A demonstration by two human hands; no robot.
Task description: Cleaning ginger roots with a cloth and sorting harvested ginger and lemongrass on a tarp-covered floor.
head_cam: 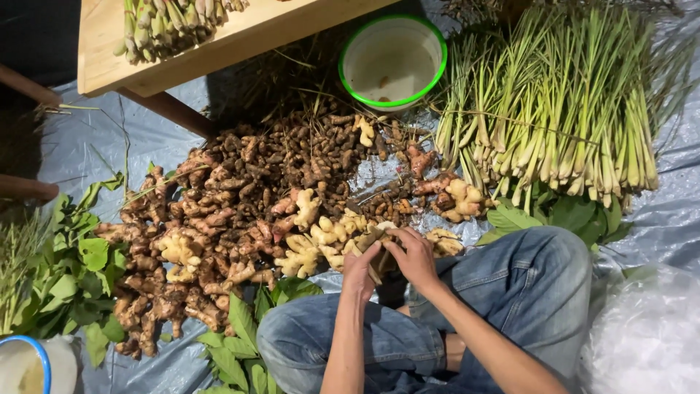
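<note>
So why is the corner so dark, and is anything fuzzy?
Head view: the top left, behind the wooden table, falls into dark shadow; light lands on the ginger pile and lemongrass bundles, both sharp; the grey tarp shines faintly; the plastic bag glares white; the left hand and right hand look slightly soft.

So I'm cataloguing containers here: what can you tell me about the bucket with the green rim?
The bucket is round, white inside, with a bright green rim, and looks like plastic. It stands upright and open on the grey sheet, above the root pile and left of the lemongrass. It looks nearly empty, with a few small brown bits at the bottom. No hand touches it.
</note>
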